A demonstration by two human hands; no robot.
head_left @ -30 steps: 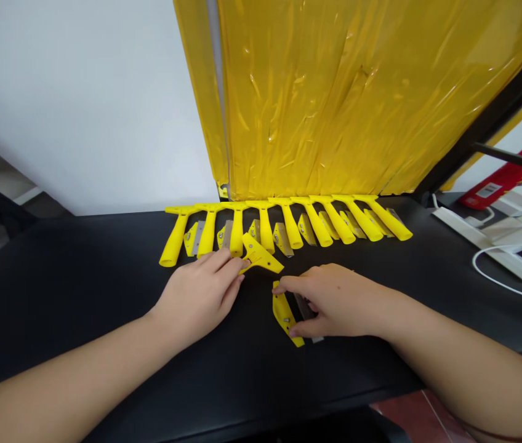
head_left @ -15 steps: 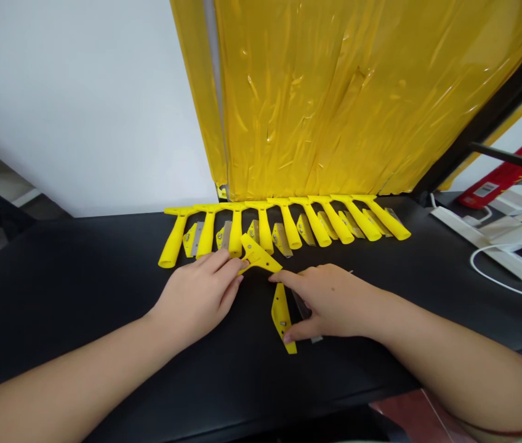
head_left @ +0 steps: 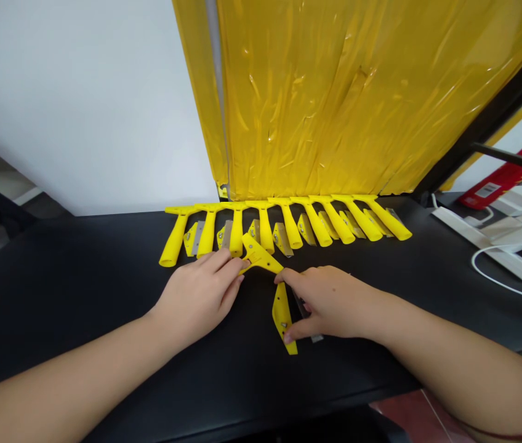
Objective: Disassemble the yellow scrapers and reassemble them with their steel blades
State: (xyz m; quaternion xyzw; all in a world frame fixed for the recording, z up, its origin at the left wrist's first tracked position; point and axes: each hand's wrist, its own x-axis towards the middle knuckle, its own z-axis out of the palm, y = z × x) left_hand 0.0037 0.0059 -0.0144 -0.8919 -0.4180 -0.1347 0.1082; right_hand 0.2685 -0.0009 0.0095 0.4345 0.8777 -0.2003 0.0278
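My left hand point(head_left: 203, 292) is closed round the handle of a yellow scraper body point(head_left: 261, 255), whose wide end points right. My right hand point(head_left: 328, 301) touches a loose yellow plate point(head_left: 282, 320) at both ends with forefinger and thumb; a small screw sits on the plate. The forefinger is beside the corner of the held scraper body. Beneath my right hand lies a metal blade point(head_left: 316, 338), mostly hidden. Behind the hands stretches a row of several yellow scraper handles point(head_left: 289, 224), with small yellow plates and metal blades point(head_left: 283, 239) between them.
All of this lies on a black table point(head_left: 104, 264). Yellow film point(head_left: 335, 98) hangs behind the row, beside a white panel point(head_left: 95, 111). At the right are white power strips point(head_left: 482, 243) with a cable and a red package point(head_left: 501, 178).
My right forefinger has shifted slightly right and down, close to the top of the loose plate. The left hand keeps its hold with hardly any movement.
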